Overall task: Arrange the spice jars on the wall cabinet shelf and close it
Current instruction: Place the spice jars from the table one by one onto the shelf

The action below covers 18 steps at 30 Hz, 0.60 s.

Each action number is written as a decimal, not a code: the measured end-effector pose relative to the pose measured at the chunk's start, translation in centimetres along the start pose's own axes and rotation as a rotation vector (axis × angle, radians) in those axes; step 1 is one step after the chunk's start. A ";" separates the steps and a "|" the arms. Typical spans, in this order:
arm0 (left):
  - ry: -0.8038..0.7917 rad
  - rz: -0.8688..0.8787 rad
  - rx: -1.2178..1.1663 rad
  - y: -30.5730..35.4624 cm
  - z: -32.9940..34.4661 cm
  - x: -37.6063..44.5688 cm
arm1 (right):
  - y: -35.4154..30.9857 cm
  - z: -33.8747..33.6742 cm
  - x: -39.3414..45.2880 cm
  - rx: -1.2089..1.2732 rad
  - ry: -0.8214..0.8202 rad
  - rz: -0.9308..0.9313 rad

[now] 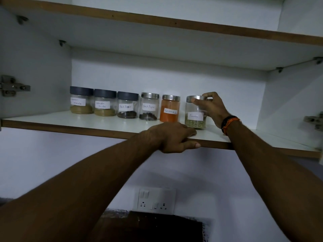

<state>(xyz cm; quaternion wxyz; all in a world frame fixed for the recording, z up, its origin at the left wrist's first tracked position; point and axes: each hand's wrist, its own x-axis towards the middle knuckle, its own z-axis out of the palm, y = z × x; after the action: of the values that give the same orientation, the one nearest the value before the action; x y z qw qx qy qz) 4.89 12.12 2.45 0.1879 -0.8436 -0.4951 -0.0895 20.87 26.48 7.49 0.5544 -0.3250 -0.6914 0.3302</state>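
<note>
Shelf [104, 125]: 6 labelled spice jars [195, 112]

The right hand [212, 109] covers the far right side of the fennel jar [195, 112]. The left hand [172, 137] hides the red chilli jar [169, 109] base — the leftmost jar [81, 100] has a label too blurred to read fully. A hinge [314, 121] is cut off at the right edge.

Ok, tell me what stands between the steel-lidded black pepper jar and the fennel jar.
Head view: only the red chilli powder jar, between black pepper and fennel.

6 jars [128, 105] in row on shelf [73, 120], Fennel jar [195, 114] rightmost.
</note>
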 end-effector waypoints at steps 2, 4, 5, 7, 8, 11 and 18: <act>0.009 0.004 0.006 -0.1 0.0 0.0 | 0.1 0.1 0.7 -0.041 0.007 0.004; 0.010 0.004 0.007 -0.2 0.0 0.1 | 0.4 0.2 1.5 -0.108 0.026 -0.001; 0.007 0.005 0.003 -0.2 0.1 0.1 | 0.5 0.3 1.8 -0.145 0.027 -0.004; 0.002 0.006 -0.002 -0.2 0.1 0.2 | 0.6 0.4 2.4 -0.197 0.028 0.002; 0.001 0.006 -0.006 -0.3 0.1 0.2 | 0.7 0.5 2.7 -0.212 0.031 0.010; 0.013 0.009 -0.011 -0.3 0.2 0.2 | 0.8 1.0 3.1 -0.240 0.036 0.012; 0.015 0.010 -0.011 -0.3 0.3 0.3 | 0.9 1.7 3.4 -0.317 0.060 -0.018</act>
<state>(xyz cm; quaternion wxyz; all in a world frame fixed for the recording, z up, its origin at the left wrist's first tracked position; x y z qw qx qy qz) 4.79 12.64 2.35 0.1875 -0.8464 -0.4889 -0.0973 18.66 29.54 8.36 0.5196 -0.4121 -0.7207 0.2022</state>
